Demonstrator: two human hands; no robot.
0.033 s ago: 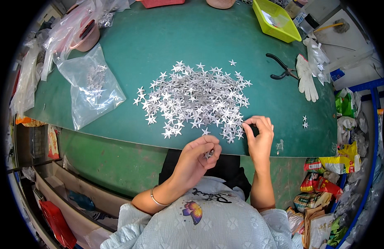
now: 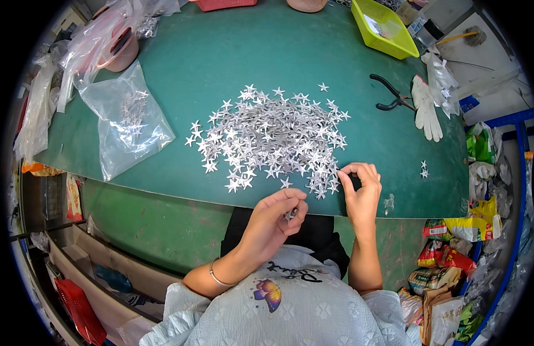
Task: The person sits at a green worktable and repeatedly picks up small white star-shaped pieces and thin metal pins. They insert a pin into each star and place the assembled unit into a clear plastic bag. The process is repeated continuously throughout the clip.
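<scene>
A broad heap of small silver metal stars (image 2: 272, 135) lies on the green table (image 2: 220, 46) in front of me. My left hand (image 2: 275, 218) is held at the table's near edge, fingers curled round a few silver stars (image 2: 291, 215), one partly visible between the fingers. Most of what that hand holds is hidden. At the heap's right front side, my right hand (image 2: 362, 187) pinches a silver star, mostly covered by thumb and forefinger. A single star (image 2: 286, 183) lies just beyond my left fingertips.
Left of the heap lies a clear plastic bag (image 2: 131, 130) with stars inside. Black-handled pliers (image 2: 394, 98) and a white glove (image 2: 426, 109) lie at the right, with several loose stars (image 2: 424, 170) nearer me. A yellow-green basket (image 2: 385, 34) stands far right, a pink bowl (image 2: 121, 55) far left.
</scene>
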